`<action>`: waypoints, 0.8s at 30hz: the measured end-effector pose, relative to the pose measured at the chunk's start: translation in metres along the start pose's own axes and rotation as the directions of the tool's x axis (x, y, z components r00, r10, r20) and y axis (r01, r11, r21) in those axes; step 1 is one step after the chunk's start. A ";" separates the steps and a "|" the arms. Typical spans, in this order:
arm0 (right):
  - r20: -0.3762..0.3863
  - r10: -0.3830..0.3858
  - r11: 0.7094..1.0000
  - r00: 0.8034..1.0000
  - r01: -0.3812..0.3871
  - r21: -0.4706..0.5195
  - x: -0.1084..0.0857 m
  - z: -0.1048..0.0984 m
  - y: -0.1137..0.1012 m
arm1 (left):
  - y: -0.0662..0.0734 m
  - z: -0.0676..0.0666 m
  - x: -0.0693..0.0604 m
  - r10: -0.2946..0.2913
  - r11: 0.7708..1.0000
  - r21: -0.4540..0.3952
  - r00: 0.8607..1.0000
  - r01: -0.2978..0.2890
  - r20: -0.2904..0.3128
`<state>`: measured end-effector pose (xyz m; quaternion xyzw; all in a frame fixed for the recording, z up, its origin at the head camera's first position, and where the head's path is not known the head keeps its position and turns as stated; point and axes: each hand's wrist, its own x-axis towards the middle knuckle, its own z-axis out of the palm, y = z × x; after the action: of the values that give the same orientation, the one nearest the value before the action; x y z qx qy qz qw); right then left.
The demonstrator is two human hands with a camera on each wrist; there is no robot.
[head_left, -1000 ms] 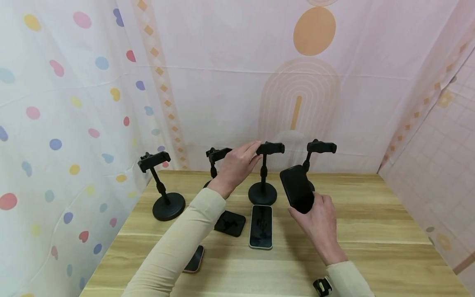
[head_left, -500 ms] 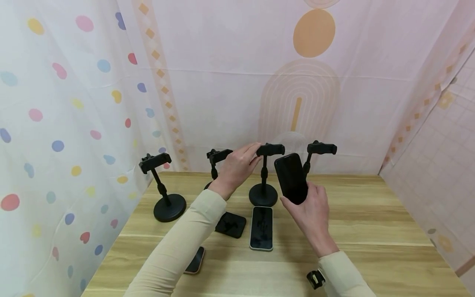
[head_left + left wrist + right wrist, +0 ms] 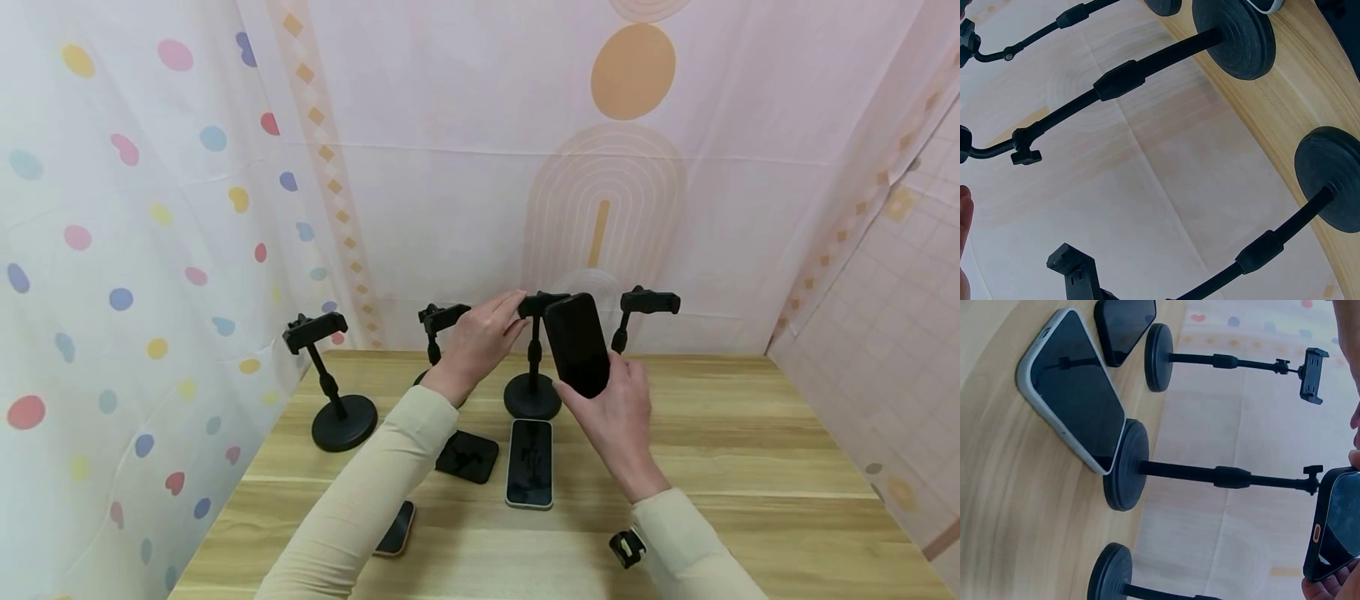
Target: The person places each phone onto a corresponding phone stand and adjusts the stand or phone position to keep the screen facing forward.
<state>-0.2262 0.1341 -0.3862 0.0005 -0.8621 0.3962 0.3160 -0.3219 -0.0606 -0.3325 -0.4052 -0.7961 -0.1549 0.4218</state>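
My right hand [image 3: 618,412] holds a black smartphone [image 3: 576,346] by its lower end, tilted up, its top overlapping the clamp of a black phone stand [image 3: 533,354]. In the right wrist view this phone [image 3: 1338,519] shows an orange side button. My left hand [image 3: 480,337] is at the left end of the same stand's clamp, fingertips above and thumb below, apparently pinching it. The left wrist view shows only a bit of finger [image 3: 965,215] at the edge. Below this stand lies a light-framed smartphone [image 3: 529,464], screen up.
Further phone stands stand at left [image 3: 343,423], behind my left forearm [image 3: 444,317], and at right [image 3: 649,301]. A black smartphone [image 3: 468,456] and another, partly covered phone [image 3: 396,529] lie on the wooden table [image 3: 750,467]. Patterned curtains [image 3: 435,167] hang behind it.
My right hand has carried the black smartphone up and left, from in front of the right stand to the neighbouring stand's clamp. My left hand stays at that clamp.
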 end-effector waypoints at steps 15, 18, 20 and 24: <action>0.059 0.085 0.995 0.995 -0.088 0.048 0.019 0.007 -0.023 | -0.001 0.002 0.002 0.024 1.000 0.007 1.000 -0.024 0.001; 0.074 0.096 0.994 0.993 -0.099 0.047 0.022 0.009 -0.029 | -0.001 0.002 0.002 0.019 1.000 0.007 1.000 -0.019 0.001; 0.079 0.095 0.994 0.992 -0.099 0.052 0.025 0.011 -0.033 | -0.001 0.003 0.001 0.016 1.000 0.006 1.000 -0.016 0.002; 0.093 0.104 0.992 0.990 -0.111 0.068 0.028 0.014 -0.039 | -0.001 0.004 0.001 0.006 1.000 0.012 1.000 -0.006 0.000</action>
<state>-0.2463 0.1047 -0.3517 -0.0169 -0.8591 0.4434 0.2552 -0.3245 -0.0584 -0.3342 -0.4053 -0.7958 -0.1487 0.4247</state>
